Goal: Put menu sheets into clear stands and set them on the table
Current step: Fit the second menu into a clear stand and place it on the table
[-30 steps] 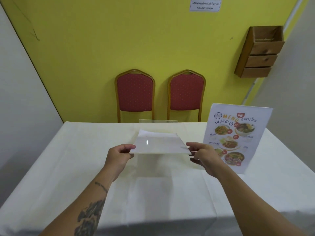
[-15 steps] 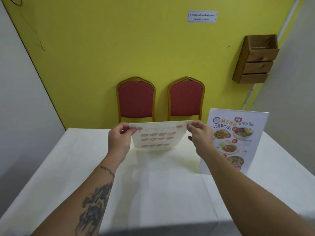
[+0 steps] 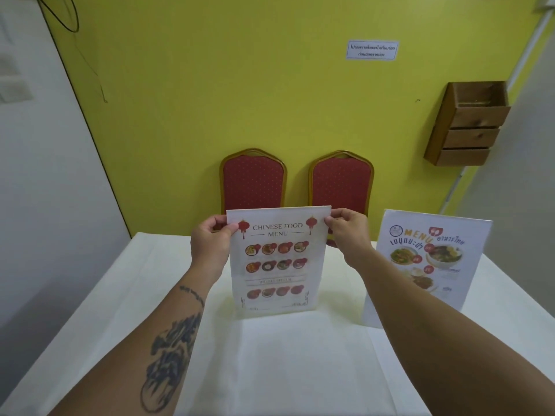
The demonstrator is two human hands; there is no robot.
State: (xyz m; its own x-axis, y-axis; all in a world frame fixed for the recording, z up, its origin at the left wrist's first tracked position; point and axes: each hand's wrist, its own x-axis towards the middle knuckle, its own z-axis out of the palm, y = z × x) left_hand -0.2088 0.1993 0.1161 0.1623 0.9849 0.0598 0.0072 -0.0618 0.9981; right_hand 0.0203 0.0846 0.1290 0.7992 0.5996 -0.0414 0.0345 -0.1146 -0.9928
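A Chinese food menu sheet [image 3: 277, 262] hangs upright over the middle of the white table [image 3: 144, 295], its printed side facing me. My left hand [image 3: 210, 247] pinches its top left corner and my right hand [image 3: 350, 235] pinches its top right corner. Its lower edge is at or just above the cloth; I cannot tell whether a clear stand surrounds it. To the right, a clear stand with a Thai menu [image 3: 426, 262] stands upright on the table.
Two red chairs with gold frames [image 3: 253, 181] [image 3: 341, 183] stand behind the table against the yellow wall. A wooden wall rack [image 3: 468, 124] hangs at the right. White walls close in on both sides.
The sheet was held flat and low a second ago. Both hands have lifted it and turned it upright, so its printed face now shows fully. The view has tilted up.
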